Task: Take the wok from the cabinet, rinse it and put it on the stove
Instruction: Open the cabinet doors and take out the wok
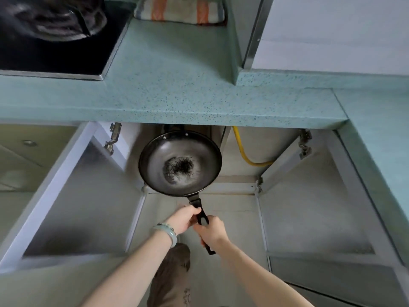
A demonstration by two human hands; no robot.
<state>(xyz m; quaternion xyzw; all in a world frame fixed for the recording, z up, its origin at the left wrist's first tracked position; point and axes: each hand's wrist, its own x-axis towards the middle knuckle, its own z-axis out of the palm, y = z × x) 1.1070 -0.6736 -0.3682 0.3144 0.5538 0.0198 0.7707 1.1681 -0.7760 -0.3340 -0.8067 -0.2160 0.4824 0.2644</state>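
Note:
A black wok with a scorched patch in its bowl hangs in the air just in front of the open cabinet under the green counter. Its long black handle points toward me. My left hand grips the handle close to the bowl; a pale bangle sits on that wrist. My right hand grips the handle farther back, and the handle's end sticks out below it. The black glass stove lies at the upper left of the counter.
Both cabinet doors stand wide open, left door and right door. A yellow hose runs inside the cabinet. A dark pot lid sits on the stove. A striped cloth lies at the counter's back. The green countertop overhangs the cabinet.

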